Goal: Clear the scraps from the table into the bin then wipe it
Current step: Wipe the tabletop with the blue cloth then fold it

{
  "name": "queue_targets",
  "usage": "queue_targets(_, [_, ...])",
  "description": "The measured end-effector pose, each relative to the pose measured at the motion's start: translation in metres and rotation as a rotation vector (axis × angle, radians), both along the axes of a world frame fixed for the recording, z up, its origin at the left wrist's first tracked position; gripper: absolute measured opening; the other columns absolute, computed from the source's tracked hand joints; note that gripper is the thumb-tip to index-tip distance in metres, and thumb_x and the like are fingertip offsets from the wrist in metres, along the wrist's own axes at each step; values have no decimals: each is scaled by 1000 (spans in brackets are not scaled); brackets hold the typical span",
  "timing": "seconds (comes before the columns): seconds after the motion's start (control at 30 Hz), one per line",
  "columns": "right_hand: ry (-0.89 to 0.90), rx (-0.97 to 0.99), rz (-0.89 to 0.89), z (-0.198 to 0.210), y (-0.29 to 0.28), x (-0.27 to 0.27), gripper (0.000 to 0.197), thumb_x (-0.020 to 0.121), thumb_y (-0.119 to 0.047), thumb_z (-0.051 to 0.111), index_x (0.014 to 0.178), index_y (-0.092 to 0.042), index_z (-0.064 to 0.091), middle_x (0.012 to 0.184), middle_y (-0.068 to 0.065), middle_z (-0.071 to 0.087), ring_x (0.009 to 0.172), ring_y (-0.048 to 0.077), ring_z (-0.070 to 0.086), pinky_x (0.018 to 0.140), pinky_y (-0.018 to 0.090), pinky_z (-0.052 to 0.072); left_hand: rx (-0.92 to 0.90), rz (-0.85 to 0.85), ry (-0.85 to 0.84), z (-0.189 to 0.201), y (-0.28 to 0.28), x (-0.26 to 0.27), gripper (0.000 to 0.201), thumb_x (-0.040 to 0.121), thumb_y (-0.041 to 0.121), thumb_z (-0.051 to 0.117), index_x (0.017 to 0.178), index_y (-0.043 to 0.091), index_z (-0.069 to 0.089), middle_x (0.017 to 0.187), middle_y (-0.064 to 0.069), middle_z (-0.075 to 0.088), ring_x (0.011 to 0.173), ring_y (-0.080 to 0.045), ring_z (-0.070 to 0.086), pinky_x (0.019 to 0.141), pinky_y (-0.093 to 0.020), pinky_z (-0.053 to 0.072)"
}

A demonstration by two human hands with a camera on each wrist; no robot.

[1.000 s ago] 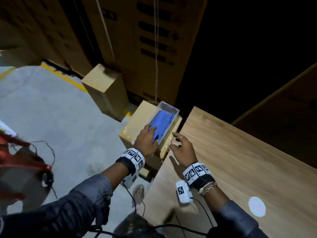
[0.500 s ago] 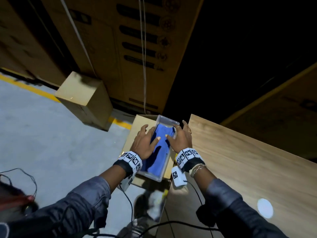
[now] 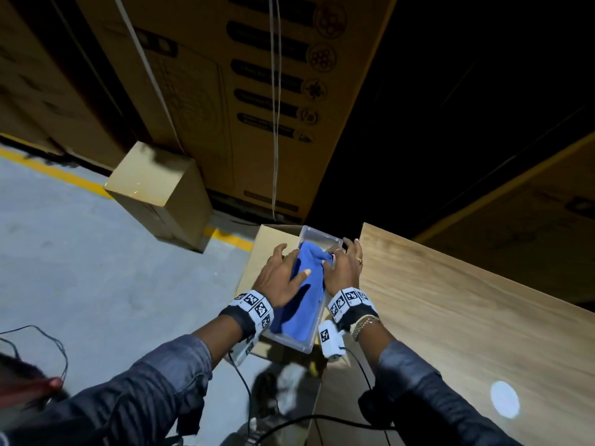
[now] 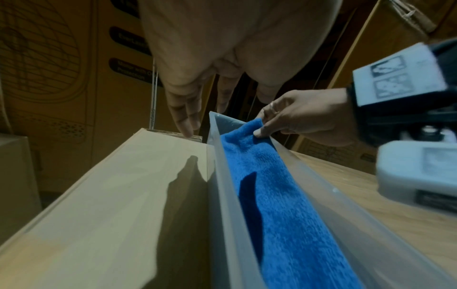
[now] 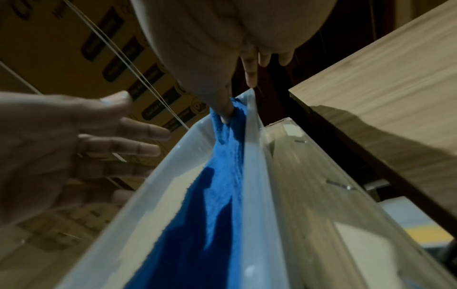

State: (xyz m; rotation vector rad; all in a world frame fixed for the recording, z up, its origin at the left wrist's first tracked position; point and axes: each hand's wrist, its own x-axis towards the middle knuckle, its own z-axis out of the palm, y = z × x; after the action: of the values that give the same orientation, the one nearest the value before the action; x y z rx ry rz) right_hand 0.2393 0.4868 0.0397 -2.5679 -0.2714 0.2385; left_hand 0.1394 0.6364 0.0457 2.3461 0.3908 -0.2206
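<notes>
A blue cloth (image 3: 304,297) lies in a clear plastic bin (image 3: 322,235) that sits on a cardboard box (image 3: 267,239) just left of the wooden table (image 3: 450,317). My right hand (image 3: 333,259) pinches the cloth's far end, which is bunched up above the bin's rim. In the left wrist view the right hand's thumb and fingers (image 4: 262,131) grip the cloth (image 4: 277,195). My left hand (image 3: 283,275) lies spread over the bin's left side, fingers straight, thumb across the cloth. In the right wrist view the left hand (image 5: 74,146) shows open beside the bin's wall (image 5: 257,176).
A small cardboard box (image 3: 161,194) stands on the grey floor by a yellow line (image 3: 58,170). Large printed cartons (image 3: 241,91) rise behind. Cables (image 3: 244,381) hang from my wrists. A round light spot (image 3: 504,399) lies on the table near me.
My right hand has moved from the table's corner to the bin and taken hold of the cloth's far end, which now bunches upward. My left hand stayed at the bin's left side.
</notes>
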Motion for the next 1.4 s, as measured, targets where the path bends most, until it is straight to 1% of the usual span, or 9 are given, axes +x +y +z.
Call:
queue_targets(0.2, [-17,307,-7,26,-24,-35,25,90,2,72,97,-21,68,149,9,50,149,30,35,122,42,31,-46,-14,-125,10,11,13,77,93,50,71,156,19,39,168,0,21,141,-34,45,110,-46,47])
queue_targets(0.37, [145,602,35,58,-49,-66,32,95,11,62,104,-20,66,117,5,64,115,11,61,99,28,48,-127,-167,-220,28,12,20,71,89,52,76,150,28,50,166,6,31,147,-22,41,115,-44,43])
queue_targets(0.5, [278,760,76,83,-69,-77,11,102,14,49,111,11,55,98,5,66,85,-2,67,74,14,49,-300,-244,-292,49,12,14,30,91,52,73,102,24,73,107,6,74,98,-19,69,85,-50,57])
queue_targets(0.6, [290,840,107,95,-84,-84,12,102,12,52,113,8,57,103,4,70,97,5,70,82,16,51,-328,-290,-308,68,1,3,28,99,50,64,91,23,65,83,-1,67,80,-26,65,73,-53,54])
queue_targets(0.9, [448,1057,90,111,-159,-106,30,99,9,62,128,-1,62,118,4,77,110,15,73,89,29,57,-436,-220,-494,142,-87,-10,20,108,23,56,91,14,60,80,-7,56,73,-18,54,69,-32,43])
queue_targets(1.03, [461,1156,27,106,-208,-112,41,101,-10,61,141,-1,56,139,18,67,129,36,64,108,51,52,-536,-97,-404,132,-136,-2,31,107,32,58,92,5,58,77,-6,57,71,-14,54,64,-31,43])
queue_targets(1.17, [354,1074,-75,86,-256,-113,32,101,-18,62,131,-6,63,133,18,69,128,44,62,111,66,46,-576,8,-275,106,-190,-2,35,105,29,62,92,-3,57,71,-8,55,64,-17,53,60,-32,42])
queue_targets(1.3, [280,952,-98,67,-294,-111,36,100,-33,65,130,-13,66,133,9,71,129,34,64,111,64,46,-712,121,-162,85,-229,-6,29,103,31,65,99,3,59,53,-2,55,38,-19,45,39,-23,35])
queue_targets(1.4, [298,877,-114,54,-321,-105,22,106,-20,62,126,-14,69,128,1,74,123,23,68,105,50,53,-752,161,-83,67,-244,-6,27,98,26,72,112,6,61,65,-6,66,46,-19,56,39,-24,41])
